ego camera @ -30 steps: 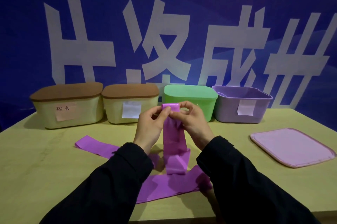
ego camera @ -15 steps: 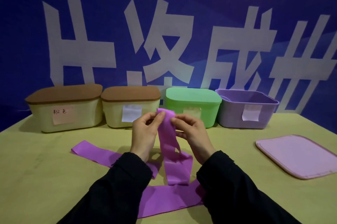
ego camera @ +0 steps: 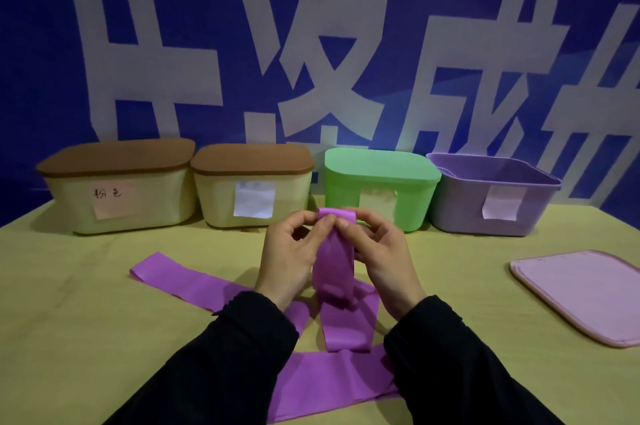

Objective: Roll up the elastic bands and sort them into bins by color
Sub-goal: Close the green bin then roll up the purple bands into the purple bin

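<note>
1. Nearest the camera, two black sleeves (ego camera: 221,365) reach forward over the pale yellow-green tabletop (ego camera: 69,320).
2. A long, flat purple elastic band (ego camera: 334,255) lies across the table beneath the forearms: one stretch runs crosswise close to the near edge, another trails off to the left and ends flat on the table, and a middle part rises up to the hands.
3. The left hand (ego camera: 289,251) holds the raised end of the band, thumb and fingertips curled and pinching its left side at the top.
4. The right hand (ego camera: 381,251) mirrors it, thumb and fingers pinching the right side of the same end, so the top of the band is folded over between the two hands.
5. The band hangs down from this pinch in a loose loop, and its lower part rests on the table between the wrists.
6. To the right, well apart from the hands, a flat pink rectangular lid with rounded corners (ego camera: 581,293) lies on the table.
7. Along the far edge stands a row of four bins, each just beside the next:
   - a cream bin with a brown lid and a pink handwritten note (ego camera: 117,189);
   - a second cream bin with a brown lid and a white label (ego camera: 252,185);
   - a green bin with a green lid (ego camera: 381,182), directly behind the hands;
   - an open lilac plastic bin with a pale label (ego camera: 491,196).
8. Behind everything hangs a blue backdrop with large white characters (ego camera: 311,43).
</note>
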Motion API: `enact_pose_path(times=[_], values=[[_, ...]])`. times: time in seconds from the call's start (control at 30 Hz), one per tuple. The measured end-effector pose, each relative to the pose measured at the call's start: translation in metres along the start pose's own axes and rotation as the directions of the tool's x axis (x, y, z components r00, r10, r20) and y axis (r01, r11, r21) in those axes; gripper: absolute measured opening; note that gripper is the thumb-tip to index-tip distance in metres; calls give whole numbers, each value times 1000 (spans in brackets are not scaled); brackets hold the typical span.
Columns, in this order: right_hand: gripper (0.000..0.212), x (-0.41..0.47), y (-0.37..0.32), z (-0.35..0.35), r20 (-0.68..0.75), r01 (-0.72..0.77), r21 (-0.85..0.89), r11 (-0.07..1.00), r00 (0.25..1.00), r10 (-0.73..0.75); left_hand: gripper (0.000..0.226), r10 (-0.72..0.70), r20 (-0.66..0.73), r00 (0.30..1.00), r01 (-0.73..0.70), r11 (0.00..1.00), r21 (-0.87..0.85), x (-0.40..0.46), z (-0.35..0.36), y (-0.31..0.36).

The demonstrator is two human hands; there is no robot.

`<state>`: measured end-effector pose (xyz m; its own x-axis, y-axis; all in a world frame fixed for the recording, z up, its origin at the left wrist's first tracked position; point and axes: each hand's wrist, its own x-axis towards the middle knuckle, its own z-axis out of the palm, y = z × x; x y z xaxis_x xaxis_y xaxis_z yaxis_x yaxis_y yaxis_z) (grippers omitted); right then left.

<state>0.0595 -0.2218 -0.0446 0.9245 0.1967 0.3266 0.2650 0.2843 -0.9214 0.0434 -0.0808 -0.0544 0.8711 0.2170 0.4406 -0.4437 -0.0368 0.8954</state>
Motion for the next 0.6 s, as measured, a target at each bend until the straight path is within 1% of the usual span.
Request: enact_pose_path(times=[0.07,0.17,0.27,0.33,0.4,0.43,0.53,0.6], values=[[18,-1,-1,0,-9,10,-19,1000,1000,-10,30,6,3,1000,-6,1000,18,0,0,1],[23,-2,0,-3,-17,2,-21,1000,1000,-2,29,9,21,1000,-9,1000,22,-3,1,2],[12,-3,-1,-3,-24,9,-7,1000,1000,-9,30,14,9,1000,-14,1000,27,-5,1,2],[7,-4,-1,-3,-21,14,-17,1000,1000,-14,22,27,8,1000,-27,999,30,-6,1,2],[6,-5,1,-4,-13,8,-34,999,1000,-8,11,29,27,999,-30,999,37,-5,1,1],[7,-5,1,-4,-9,3,-39,999,1000,-3,10,28,36,999,-29,999,40,-5,0,0],[7,-5,1,-5,-2,-4,-25,1000,1000,4,12,29,54,998,-31,999,40,-4,0,-1],[10,-4,1,-6,-11,2,-42,999,1000,-3,14,22,67,998,-25,999,31,-4,0,0]])
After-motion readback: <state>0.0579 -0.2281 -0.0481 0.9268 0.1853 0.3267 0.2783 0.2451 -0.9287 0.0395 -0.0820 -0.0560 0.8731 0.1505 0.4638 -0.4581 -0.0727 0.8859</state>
